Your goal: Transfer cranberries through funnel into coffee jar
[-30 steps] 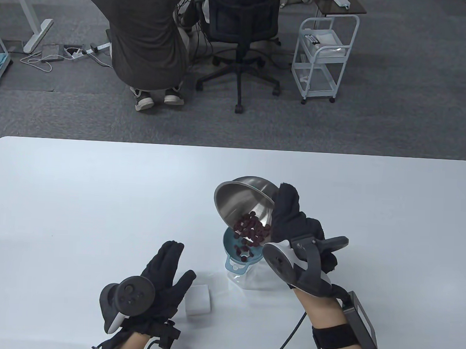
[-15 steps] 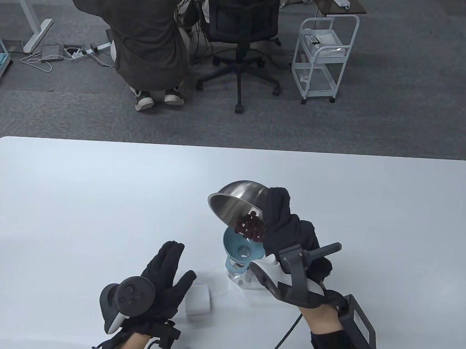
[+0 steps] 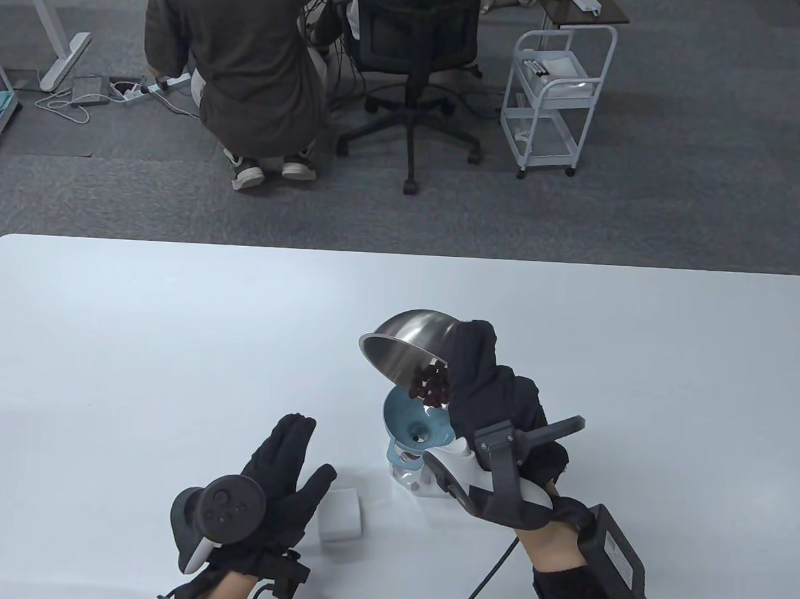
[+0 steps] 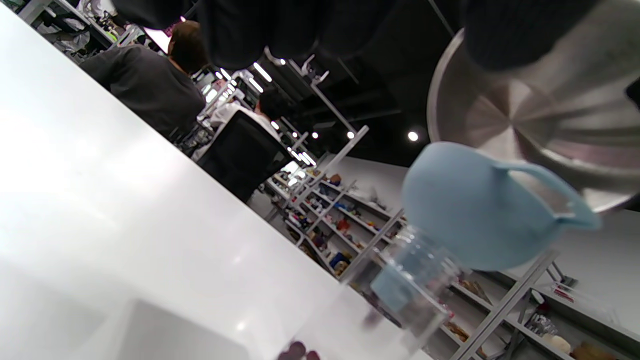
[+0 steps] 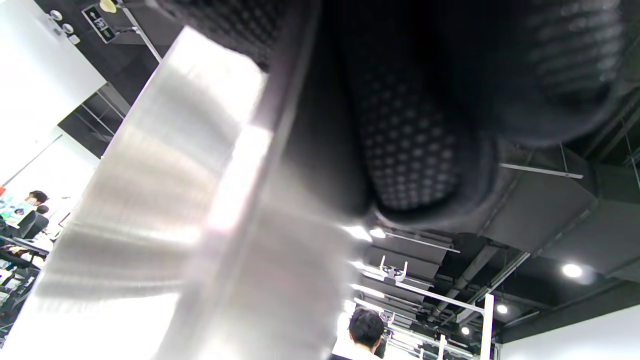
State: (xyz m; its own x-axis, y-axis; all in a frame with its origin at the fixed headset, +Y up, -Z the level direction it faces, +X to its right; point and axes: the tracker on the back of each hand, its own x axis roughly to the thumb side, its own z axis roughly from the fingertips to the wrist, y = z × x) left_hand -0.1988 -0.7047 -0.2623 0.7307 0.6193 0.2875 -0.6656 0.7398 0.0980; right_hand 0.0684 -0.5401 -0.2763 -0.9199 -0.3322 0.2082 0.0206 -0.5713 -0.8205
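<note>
My right hand (image 3: 483, 377) grips the rim of a steel bowl (image 3: 407, 347) and holds it steeply tipped over a light blue funnel (image 3: 415, 424). Dark red cranberries (image 3: 431, 385) cluster at the bowl's lower lip above the funnel mouth. The funnel sits in the neck of a clear glass jar (image 3: 412, 477) on the white table (image 3: 137, 339). The left wrist view shows the funnel (image 4: 480, 210), the jar (image 4: 400, 295) and the bowl's underside (image 4: 540, 115). The right wrist view shows the bowl's wall (image 5: 190, 240) under my fingers (image 5: 410, 150). My left hand (image 3: 284, 467) lies open, left of the jar, holding nothing.
A small white block (image 3: 340, 514) lies beside my left hand's fingers. Beyond the table's far edge are a crouching person (image 3: 241, 63), an office chair (image 3: 416, 59) and a white cart (image 3: 557, 87).
My right hand tipped the bowl steeper and shifted slightly left. The cranberry pile at the lip shrank; berries dropped through the funnel. My left hand did not move.
</note>
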